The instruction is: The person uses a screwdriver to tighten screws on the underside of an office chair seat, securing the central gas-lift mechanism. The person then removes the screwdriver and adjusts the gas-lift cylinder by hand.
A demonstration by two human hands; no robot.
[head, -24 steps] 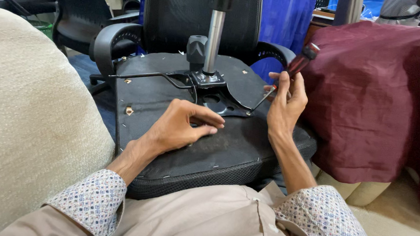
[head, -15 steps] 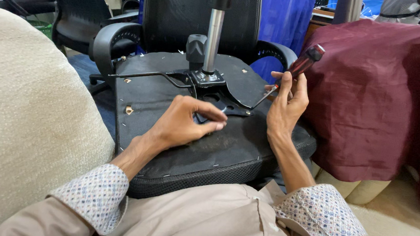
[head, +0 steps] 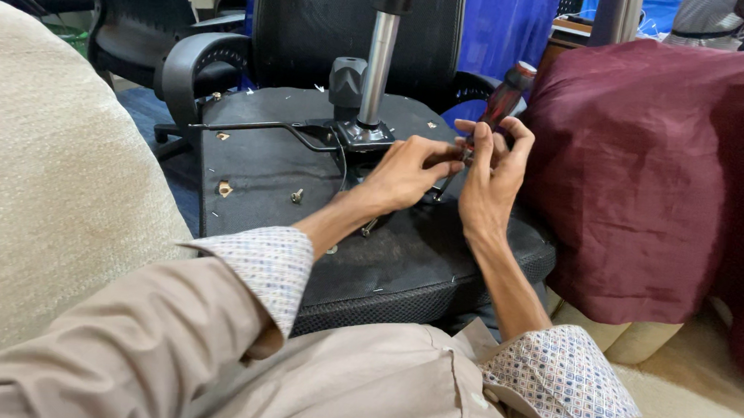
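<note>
With the upturned office-chair seat (head: 301, 221) at 12 o'clock, a screwdriver (head: 494, 108) is gripped in the closed right hand (head: 489, 178) while the left hand (head: 405, 172) pinches its tip, which likely needs seating on a screw.

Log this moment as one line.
right hand: holds dark-red-handled screwdriver | left hand: at its tip | under: upturned black office chair seat

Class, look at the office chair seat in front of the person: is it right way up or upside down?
Upside down. The seat shows its black underside, with the gas cylinder rising from the mounting plate, beside both hands on the screwdriver.
</note>
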